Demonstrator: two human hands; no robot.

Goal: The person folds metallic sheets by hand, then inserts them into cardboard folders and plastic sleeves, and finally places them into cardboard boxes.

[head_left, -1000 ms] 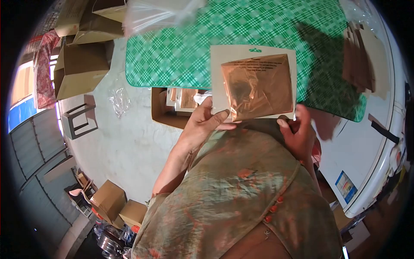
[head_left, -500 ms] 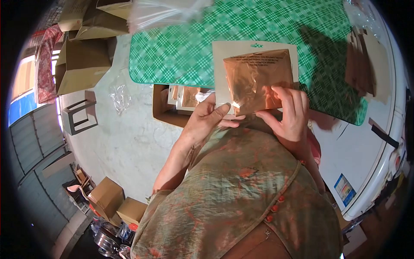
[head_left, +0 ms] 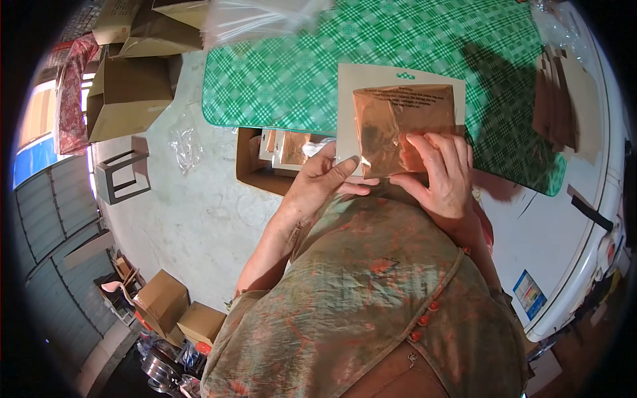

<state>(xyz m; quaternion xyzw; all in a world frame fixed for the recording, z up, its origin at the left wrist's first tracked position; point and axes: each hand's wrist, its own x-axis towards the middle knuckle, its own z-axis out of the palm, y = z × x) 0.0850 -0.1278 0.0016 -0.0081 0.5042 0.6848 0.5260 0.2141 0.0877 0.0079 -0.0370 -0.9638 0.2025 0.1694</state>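
A flat copper-coloured packet (head_left: 385,123) in a clear bag with printed warning text lies on a pale backing card (head_left: 347,106) with a hang hole at its top. My left hand (head_left: 320,178) pinches the card's lower left corner, thumb on top and fingers beneath. Closed over the packet's lower right part is my right hand (head_left: 441,169), its fingertips on the shiny surface and its thumb at the bottom edge. Card and packet are above the near edge of a table with a green checked cloth (head_left: 285,86).
Below the table edge an open carton (head_left: 249,169) holds more carded copper packets. Clear plastic bags (head_left: 259,20) lie at the table's back left. Brown cards (head_left: 556,99) are stacked at the right. Open cardboard boxes (head_left: 126,99) and a small grey stool (head_left: 123,178) stand on the left.
The copper packet was tilted on the card and now sits squarer to it. Card and packet appear slightly further right. My right fingertips have moved a little left across the packet.
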